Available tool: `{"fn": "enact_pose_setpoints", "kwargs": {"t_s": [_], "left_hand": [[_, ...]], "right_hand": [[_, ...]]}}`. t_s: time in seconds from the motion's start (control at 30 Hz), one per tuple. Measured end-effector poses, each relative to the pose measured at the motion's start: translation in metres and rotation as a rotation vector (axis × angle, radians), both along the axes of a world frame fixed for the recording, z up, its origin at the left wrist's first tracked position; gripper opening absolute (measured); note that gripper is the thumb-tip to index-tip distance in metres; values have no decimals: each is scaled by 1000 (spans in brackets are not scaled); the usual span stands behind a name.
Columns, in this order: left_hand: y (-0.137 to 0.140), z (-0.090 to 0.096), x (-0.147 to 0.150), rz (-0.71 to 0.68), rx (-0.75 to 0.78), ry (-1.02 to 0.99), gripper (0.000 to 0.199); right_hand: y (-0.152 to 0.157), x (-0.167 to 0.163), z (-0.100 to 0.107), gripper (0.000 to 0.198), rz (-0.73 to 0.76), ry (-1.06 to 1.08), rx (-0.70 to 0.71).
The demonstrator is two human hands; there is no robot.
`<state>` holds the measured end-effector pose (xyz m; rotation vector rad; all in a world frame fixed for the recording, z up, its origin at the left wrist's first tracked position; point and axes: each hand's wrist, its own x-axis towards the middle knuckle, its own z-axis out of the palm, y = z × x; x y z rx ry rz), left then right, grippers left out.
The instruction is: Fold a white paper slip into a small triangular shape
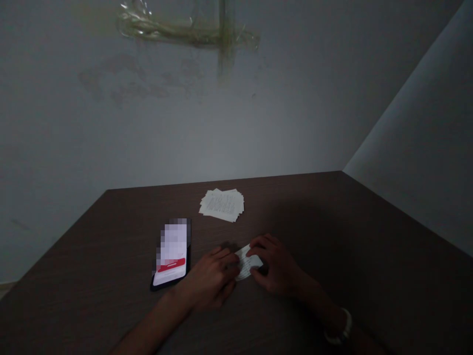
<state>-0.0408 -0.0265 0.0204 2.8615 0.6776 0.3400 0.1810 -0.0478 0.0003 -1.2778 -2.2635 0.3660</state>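
Note:
A small printed slip of paper lies low over the dark wooden table, between my two hands. My left hand has its curled fingers on the slip's left edge, hiding that end. On the other side, my right hand grips the slip with its fingers over the top edge and the thumb near the lower right. The slip's right corner looks bent up a little between those fingers. Beyond the hands sits a loose stack of similar printed papers, its edges unevenly fanned.
A lit phone with a red band on its screen lies left of my left hand. The brown table meets a grey wall at the back and another on the right. Yellowed tape crosses the wall above.

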Motion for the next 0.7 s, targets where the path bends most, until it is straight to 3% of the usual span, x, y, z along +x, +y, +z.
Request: {"fn": "enact_pose_setpoints", "kwargs": {"t_s": [0.7], "left_hand": [[0, 0, 0, 10, -38, 29, 16]], "right_hand": [[0, -1, 1, 33, -20, -4, -35]]}}
